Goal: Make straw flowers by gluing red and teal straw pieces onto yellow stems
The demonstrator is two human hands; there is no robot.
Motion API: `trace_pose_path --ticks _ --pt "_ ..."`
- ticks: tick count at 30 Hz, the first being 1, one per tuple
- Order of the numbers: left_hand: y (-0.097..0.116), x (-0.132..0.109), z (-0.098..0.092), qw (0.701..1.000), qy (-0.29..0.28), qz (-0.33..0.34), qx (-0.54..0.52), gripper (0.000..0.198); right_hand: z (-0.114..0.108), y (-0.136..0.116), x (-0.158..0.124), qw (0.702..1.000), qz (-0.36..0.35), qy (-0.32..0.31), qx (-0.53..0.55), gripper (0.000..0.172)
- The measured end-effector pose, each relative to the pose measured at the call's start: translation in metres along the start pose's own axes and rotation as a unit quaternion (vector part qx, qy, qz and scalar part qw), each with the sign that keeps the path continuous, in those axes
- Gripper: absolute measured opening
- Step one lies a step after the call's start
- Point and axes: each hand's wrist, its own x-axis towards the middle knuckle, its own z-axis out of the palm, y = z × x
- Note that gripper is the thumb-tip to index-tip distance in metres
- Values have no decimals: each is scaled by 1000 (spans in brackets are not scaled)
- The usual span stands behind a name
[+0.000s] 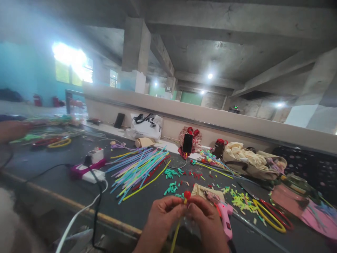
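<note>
Head view: at lower centre, the left hand [166,215] pinched a yellow stem [176,236] topped by a red ball [187,194]; the right hand [209,219] met it, its grip indeterminable. A glue gun [225,221] lay beside the right hand, sticks [142,168] at centre left, scissors [279,230] at lower right.

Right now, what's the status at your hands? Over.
Left hand pinching yellow stick, red ball on top. Right hand close alongside. Pink glue gun crowding right hand.

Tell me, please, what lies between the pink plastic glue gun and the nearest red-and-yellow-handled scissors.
Short yellow-green pieces and a long greyish rod lie there, in the head view.
</note>
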Motion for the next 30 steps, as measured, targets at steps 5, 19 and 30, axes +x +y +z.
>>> trace_pose_path --ticks 5,19,30 --pt "-18 6 -4 999 38 0 -38 26 4 14 -1 995 53 -29 79 19" --pt "-17 -2 -6 995 -16 -93 38 22 2 9 0 995 36 -70 61 22" --pt "-36 -10 1 991 -1 -129 20 30 16 19 -5 998 -29 43 26 26"
